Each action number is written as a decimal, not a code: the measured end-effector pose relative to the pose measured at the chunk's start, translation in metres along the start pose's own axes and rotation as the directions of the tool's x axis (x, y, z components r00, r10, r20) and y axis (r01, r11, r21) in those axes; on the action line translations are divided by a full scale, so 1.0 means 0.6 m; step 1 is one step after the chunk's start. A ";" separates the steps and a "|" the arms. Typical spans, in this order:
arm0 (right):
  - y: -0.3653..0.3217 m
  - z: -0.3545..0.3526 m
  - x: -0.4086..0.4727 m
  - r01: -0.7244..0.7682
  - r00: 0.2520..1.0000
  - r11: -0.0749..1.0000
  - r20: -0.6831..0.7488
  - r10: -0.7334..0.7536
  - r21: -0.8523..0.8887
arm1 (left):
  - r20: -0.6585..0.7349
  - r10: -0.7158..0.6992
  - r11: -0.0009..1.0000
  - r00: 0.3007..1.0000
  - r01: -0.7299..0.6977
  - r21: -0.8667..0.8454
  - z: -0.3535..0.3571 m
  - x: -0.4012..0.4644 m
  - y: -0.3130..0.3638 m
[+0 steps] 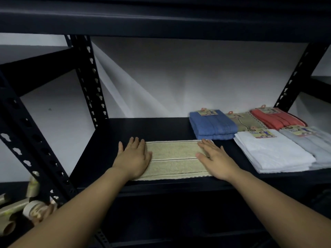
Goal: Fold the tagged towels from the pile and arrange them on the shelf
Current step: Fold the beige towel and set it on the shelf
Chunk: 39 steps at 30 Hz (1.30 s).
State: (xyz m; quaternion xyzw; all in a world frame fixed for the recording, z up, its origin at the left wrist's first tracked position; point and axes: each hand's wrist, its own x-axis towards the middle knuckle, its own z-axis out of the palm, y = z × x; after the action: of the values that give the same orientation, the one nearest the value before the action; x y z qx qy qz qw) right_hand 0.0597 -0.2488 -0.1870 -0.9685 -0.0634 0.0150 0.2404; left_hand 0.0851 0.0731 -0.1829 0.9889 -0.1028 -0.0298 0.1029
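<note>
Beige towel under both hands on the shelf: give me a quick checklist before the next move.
1. Beige towel lies flat on the shelf: ok.
2. Left hand and right hand flat on its ends: ok.
3. Tag on this towel: cannot tell, none shows.
4. Clear of the blue towel: ok, a gap shows.
5. In line with the white towel in the front row: ok.
</note>
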 end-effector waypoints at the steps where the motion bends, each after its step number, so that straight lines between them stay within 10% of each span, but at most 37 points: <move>1: 0.004 -0.004 -0.002 0.000 1.000 0.998 -0.026 0.002 0.067 | -0.032 0.020 1.000 0.999 -0.019 0.021 -0.003 0.001 0.008; 9: 0.047 -0.037 -0.070 0.007 0.929 0.975 -0.363 0.077 0.223 | -0.235 0.540 0.792 0.808 -0.583 -0.185 0.007 0.014 0.186; 15: 0.083 -0.052 -0.097 -0.062 0.980 0.916 -0.147 0.130 0.397 | -0.083 0.697 0.692 0.712 -0.699 -0.183 0.019 0.042 0.285; 39: 0.104 -0.063 -0.089 -0.043 0.998 0.853 -0.024 0.065 0.520 | -0.236 0.542 0.802 0.806 -0.581 -0.142 0.032 0.031 0.298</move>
State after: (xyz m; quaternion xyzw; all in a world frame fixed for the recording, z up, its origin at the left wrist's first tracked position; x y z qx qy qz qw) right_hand 0.0165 -0.3281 -0.1829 -0.8694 -0.0251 0.0186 0.4931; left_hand 0.0665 -0.1059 -0.1651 0.8956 -0.3784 0.0830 0.2186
